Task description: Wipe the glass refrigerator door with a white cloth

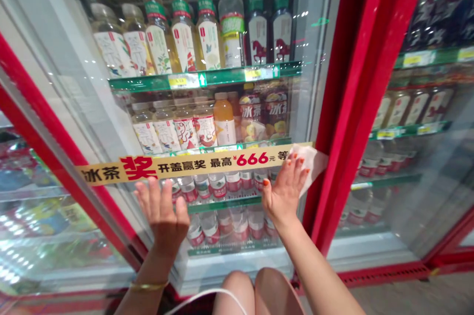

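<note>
My right hand (pixel 287 184) presses a thin white tissue (pixel 314 162) to the glass door (pixel 311 102), its fingers stretched over it. The tissue covers the right end of a yellow printed strip (pixel 202 163) that runs across the glass. Lower left, my left hand (pixel 165 209) is raised with fingers stretched out and nothing in it. Its fingertips are just below the strip's left part; whether they touch the glass I cannot tell. Behind the door, several drink bottles (pixel 184 41) stand in rows on shelves with green edges (pixel 222 77).
A red door frame (pixel 344 98) rises to the right of the glass, and another cooler section (pixel 403 157) with bottles lies beyond it. On the left is a second red frame edge (pixel 40 112). My knees (pixel 255 290) and a white cord (pixel 211 293) are at the bottom.
</note>
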Demonstrator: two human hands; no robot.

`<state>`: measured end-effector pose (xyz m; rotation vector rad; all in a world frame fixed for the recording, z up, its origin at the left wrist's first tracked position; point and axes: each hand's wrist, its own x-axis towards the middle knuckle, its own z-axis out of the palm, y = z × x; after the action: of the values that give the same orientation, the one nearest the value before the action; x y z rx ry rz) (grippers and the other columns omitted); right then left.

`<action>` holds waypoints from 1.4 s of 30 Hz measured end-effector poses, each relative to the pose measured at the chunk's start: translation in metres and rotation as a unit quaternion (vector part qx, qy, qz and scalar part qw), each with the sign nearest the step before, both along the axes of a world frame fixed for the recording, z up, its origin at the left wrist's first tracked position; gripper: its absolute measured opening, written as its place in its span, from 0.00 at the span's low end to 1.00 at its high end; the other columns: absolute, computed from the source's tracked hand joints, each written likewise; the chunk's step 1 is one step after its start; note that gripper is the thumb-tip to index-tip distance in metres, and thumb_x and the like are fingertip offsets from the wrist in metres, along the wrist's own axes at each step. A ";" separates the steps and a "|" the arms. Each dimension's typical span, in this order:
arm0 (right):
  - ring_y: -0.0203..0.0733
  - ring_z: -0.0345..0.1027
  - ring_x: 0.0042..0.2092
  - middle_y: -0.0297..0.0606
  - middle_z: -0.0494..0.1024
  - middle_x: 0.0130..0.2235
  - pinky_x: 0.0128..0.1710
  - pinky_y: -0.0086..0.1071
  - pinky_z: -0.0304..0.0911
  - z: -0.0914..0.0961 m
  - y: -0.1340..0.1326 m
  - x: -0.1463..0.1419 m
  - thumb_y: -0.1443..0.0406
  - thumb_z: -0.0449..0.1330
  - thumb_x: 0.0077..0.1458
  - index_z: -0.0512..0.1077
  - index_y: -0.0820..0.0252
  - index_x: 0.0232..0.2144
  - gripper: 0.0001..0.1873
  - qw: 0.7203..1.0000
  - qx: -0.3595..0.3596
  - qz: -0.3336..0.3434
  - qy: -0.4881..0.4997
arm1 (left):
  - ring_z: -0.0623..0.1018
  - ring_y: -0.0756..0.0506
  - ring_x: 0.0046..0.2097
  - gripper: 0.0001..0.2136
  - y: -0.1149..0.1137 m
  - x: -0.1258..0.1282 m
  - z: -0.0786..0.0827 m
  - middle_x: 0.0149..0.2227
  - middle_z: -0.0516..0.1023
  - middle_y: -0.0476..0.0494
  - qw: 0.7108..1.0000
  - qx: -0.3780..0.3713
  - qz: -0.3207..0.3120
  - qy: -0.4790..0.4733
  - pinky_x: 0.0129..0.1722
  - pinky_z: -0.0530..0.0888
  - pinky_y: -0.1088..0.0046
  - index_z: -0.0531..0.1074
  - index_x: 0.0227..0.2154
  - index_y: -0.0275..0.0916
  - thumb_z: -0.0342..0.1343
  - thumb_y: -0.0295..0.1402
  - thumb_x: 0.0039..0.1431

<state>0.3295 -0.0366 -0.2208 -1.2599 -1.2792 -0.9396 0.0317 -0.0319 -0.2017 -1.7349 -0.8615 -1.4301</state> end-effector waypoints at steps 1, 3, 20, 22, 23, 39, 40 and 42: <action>0.57 0.31 0.85 0.53 0.39 0.84 0.81 0.66 0.40 0.000 0.001 -0.012 0.57 0.54 0.73 0.29 0.62 0.83 0.51 0.999 0.014 0.037 -0.025 | 0.41 0.30 0.84 0.40 0.008 -0.010 -0.002 0.84 0.42 0.37 0.999 -0.015 0.030 -0.010 0.82 0.44 0.32 0.47 0.82 0.46 0.55 0.29 0.71; 0.49 0.43 0.83 0.45 0.51 0.83 0.81 0.54 0.47 -0.006 0.000 -0.032 0.57 0.54 0.72 0.35 0.56 0.83 0.48 0.983 0.039 0.129 -0.120 | 0.40 0.29 0.84 0.40 0.020 -0.019 -0.008 0.84 0.42 0.36 0.997 -0.038 0.062 -0.013 0.82 0.42 0.31 0.44 0.82 0.46 0.55 0.33 0.73; 0.36 0.52 0.80 0.30 0.61 0.80 0.78 0.35 0.55 -0.020 -0.028 -0.015 0.50 0.46 0.77 0.63 0.46 0.76 0.32 0.942 0.001 0.160 -0.294 | 0.44 0.26 0.83 0.43 0.028 -0.017 -0.021 0.83 0.45 0.37 0.994 -0.069 0.080 -0.024 0.79 0.46 0.24 0.45 0.82 0.51 0.58 0.38 0.69; 0.32 0.61 0.76 0.28 0.58 0.81 0.72 0.29 0.64 -0.019 -0.034 0.009 0.60 0.44 0.77 0.57 0.45 0.78 0.32 0.951 0.046 0.153 -0.265 | 0.44 0.27 0.83 0.43 0.027 -0.015 -0.020 0.83 0.45 0.36 0.994 -0.063 0.089 -0.015 0.80 0.46 0.27 0.44 0.82 0.50 0.58 0.37 0.70; 0.35 0.61 0.76 0.33 0.56 0.82 0.71 0.32 0.67 -0.011 -0.033 0.025 0.64 0.45 0.76 0.53 0.47 0.80 0.34 0.961 0.070 0.138 -0.228 | 0.44 0.28 0.83 0.43 0.026 -0.014 -0.020 0.83 0.46 0.36 0.994 -0.058 0.092 -0.011 0.81 0.46 0.29 0.43 0.82 0.49 0.58 0.37 0.70; 0.42 0.27 0.84 0.33 0.33 0.84 0.84 0.46 0.38 0.004 -0.033 0.033 0.53 0.44 0.77 0.41 0.58 0.83 0.40 0.966 0.013 0.055 -0.253 | 0.45 0.27 0.83 0.41 0.029 -0.015 -0.026 0.82 0.53 0.35 0.989 -0.097 0.096 -0.047 0.80 0.46 0.28 0.52 0.80 0.45 0.59 0.42 0.68; 0.50 0.23 0.84 0.40 0.29 0.84 0.83 0.59 0.37 0.018 -0.027 0.041 0.55 0.46 0.77 0.37 0.62 0.83 0.42 0.979 0.019 0.036 -0.199 | 0.45 0.27 0.83 0.40 0.029 -0.015 -0.026 0.81 0.54 0.36 0.989 -0.103 0.094 -0.050 0.81 0.46 0.29 0.54 0.80 0.45 0.59 0.42 0.68; 0.65 0.19 0.84 0.52 0.25 0.83 0.78 0.78 0.38 0.047 -0.013 0.045 0.54 0.48 0.76 0.31 0.67 0.82 0.46 0.995 0.024 0.000 -0.095 | 0.45 0.27 0.83 0.39 0.028 -0.014 -0.026 0.81 0.56 0.35 0.990 -0.099 0.089 -0.054 0.81 0.46 0.29 0.56 0.79 0.44 0.58 0.42 0.68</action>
<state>0.3743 -0.0492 -0.1740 -1.1537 -1.3965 -1.1046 0.0172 -0.0039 -0.2277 -1.6863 -1.2215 -1.3656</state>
